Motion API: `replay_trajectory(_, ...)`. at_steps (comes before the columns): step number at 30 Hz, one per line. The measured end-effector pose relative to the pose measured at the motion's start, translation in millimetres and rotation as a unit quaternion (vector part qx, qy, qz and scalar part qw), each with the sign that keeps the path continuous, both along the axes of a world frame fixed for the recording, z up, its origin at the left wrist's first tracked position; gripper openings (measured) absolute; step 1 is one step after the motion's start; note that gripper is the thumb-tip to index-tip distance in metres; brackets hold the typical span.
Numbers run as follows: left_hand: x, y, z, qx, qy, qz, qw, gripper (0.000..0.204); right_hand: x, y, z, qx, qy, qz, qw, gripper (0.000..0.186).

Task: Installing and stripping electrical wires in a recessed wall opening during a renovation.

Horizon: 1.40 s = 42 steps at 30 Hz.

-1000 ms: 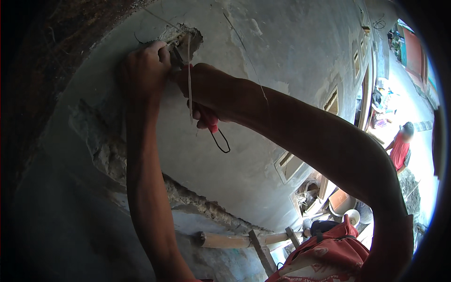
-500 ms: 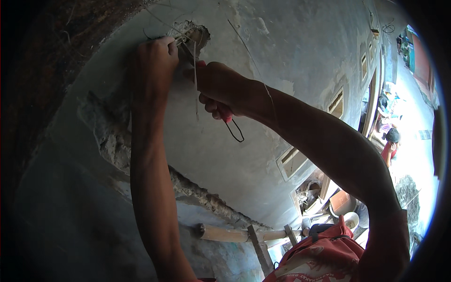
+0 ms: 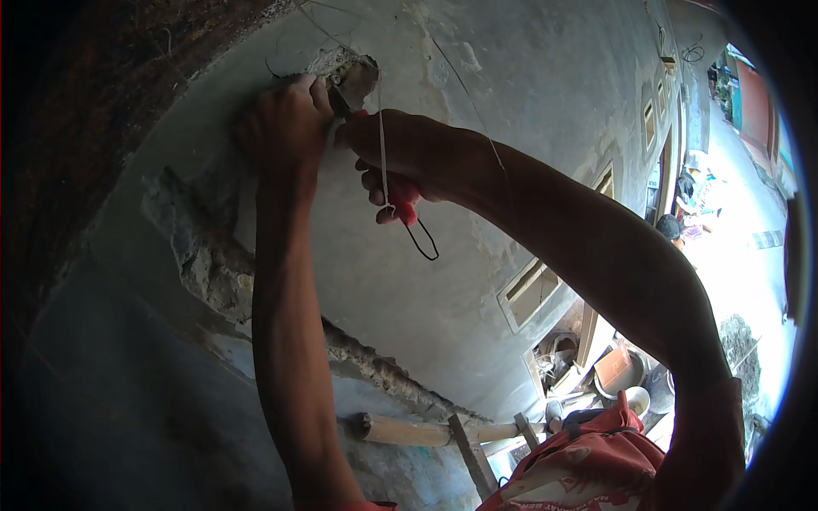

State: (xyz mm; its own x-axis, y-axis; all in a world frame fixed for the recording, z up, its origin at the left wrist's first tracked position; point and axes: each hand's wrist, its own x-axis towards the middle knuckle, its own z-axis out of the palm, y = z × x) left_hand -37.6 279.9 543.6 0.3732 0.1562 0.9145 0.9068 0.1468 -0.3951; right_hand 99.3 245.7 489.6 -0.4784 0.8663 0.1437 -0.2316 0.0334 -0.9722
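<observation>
My right hand (image 3: 383,157) is wrapped round red-handled pliers (image 3: 407,209), whose dark metal head points up at a rough hole (image 3: 358,78) broken in the grey wall. A loop of black wire (image 3: 424,241) hangs below the handle. Beside the hole's left edge, my left hand (image 3: 294,115) is closed with its fingers curled against the wall. Whatever it pinches is hidden. From the hole a thin white strip (image 3: 383,140) hangs down in front of my right hand. Thin wires (image 3: 322,30) stretch above the hole.
A broken groove (image 3: 375,358) runs down the wall. Below are a bamboo pole (image 3: 405,430) and wooden rungs (image 3: 473,451). Buckets (image 3: 635,399) and scrap stand on the ground at lower right. Farther off, a person (image 3: 670,228) is in the bright alley.
My left hand has shifted slightly right and turned, its fingers now nearer the pliers' head. The white strip has swung right across my right hand. The view has shifted a little.
</observation>
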Motion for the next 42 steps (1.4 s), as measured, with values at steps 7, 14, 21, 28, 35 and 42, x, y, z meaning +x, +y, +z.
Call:
replay_trajectory(7,-1,0,0,-0.005,-0.033,-0.023,0.999,0.025,2,2,-4,0.04,-0.024,-0.001,0.999,0.034)
replay_trajectory(14,-4,6,2,-0.022,-0.052,-0.044,0.997,0.024,-3,-5,-5,0.05,-0.027,-0.028,0.998,0.036)
replay_trajectory(21,-1,8,2,-0.013,-0.071,-0.056,0.996,0.022,2,-10,-2,0.051,-0.063,-0.059,0.995,0.039)
replay_trajectory(28,-5,11,3,-0.027,-0.061,-0.083,0.994,0.021,11,-6,-7,0.023,-0.087,-0.051,0.995,0.043)
replay_trajectory(35,4,1,0,-0.008,-0.075,-0.044,0.996,0.022,1,-4,-7,0.009,-0.046,-0.047,0.998,0.029)
replay_trajectory(42,9,-5,1,-0.04,-0.1,-0.049,0.993,0.024,5,1,-3,0.006,0.013,-0.01,1.0,0.023)
